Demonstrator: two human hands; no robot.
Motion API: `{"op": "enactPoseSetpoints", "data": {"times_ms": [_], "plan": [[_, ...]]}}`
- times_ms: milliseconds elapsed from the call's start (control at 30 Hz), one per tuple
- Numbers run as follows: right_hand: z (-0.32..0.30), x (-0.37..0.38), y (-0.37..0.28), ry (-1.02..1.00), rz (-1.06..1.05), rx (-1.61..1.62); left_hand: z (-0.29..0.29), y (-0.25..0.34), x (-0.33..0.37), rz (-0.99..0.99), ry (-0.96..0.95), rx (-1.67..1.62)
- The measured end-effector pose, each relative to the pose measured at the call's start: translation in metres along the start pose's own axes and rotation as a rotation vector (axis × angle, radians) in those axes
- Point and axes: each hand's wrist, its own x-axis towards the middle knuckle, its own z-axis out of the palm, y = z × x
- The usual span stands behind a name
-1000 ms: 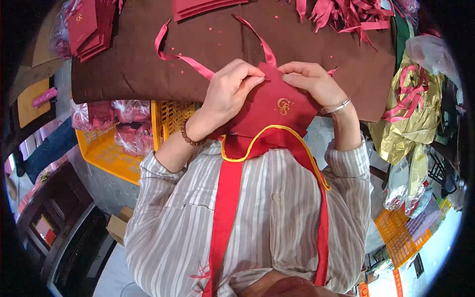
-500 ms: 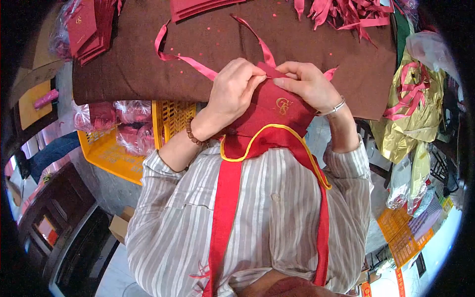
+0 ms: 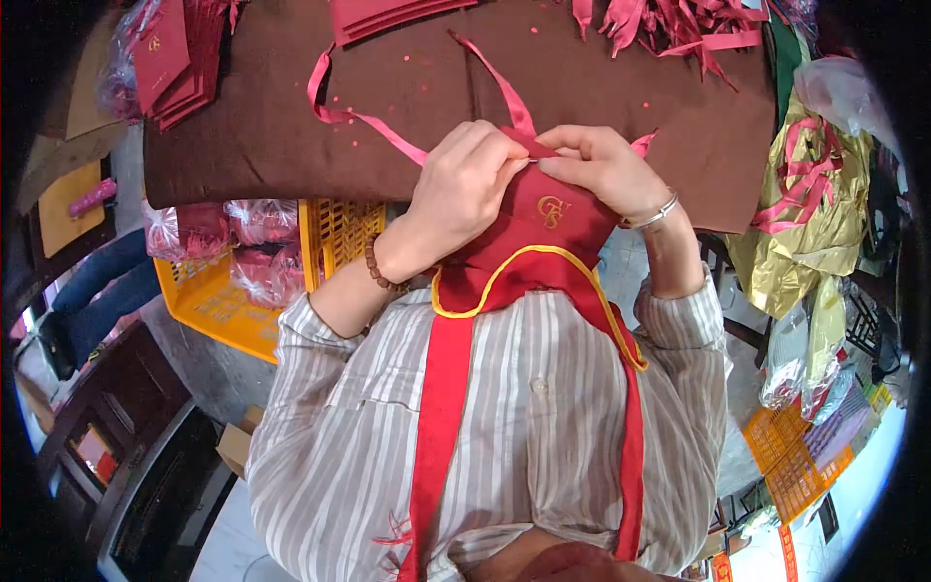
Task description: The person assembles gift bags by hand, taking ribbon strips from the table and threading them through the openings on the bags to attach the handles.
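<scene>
Close to my chest, a dark red paper pouch with a gold emblem is held between both hands, over my red apron with yellow trim. My left hand pinches at the pouch's top edge, its fingertips meeting near a small pale spot. My right hand grips the same edge with thumb and bent fingers. From behind the left hand a pink ribbon curves onto the brown cloth. Another ribbon length rises past the pouch's top. What the left fingertips pinch is too small to make out.
The brown cloth-covered table bears a stack of red pouches at left, more red pouches at the far edge, and pink ribbons at far right. A yellow crate with wrapped bundles stands left; gold wrapping hangs right.
My fingers and the pouch's top edge have shifted slightly downward, with the emblem a little lower and to the left. At far left, a person's legs have come further into view.
</scene>
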Motion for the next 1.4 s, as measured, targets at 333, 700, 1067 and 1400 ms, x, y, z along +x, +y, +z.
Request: {"op": "enactPoseSetpoints", "data": {"times_ms": [333,700,1067,1400], "plan": [[0.005,-0.003,-0.001,0.090,0.053,-0.159,-0.002,0.007,0.002,0.021,-0.101,0.167],[0.023,-0.012,-0.008,0.225,-0.139,-0.494,-0.007,0.029,0.009,0.189,-0.277,0.517],[0.028,-0.013,-0.010,0.241,-0.164,-0.339,-0.007,0.033,0.006,0.269,-0.260,0.592],[0.025,-0.013,0.001,0.271,-0.176,-0.345,-0.004,0.026,0.002,0.235,-0.206,0.476]]}}
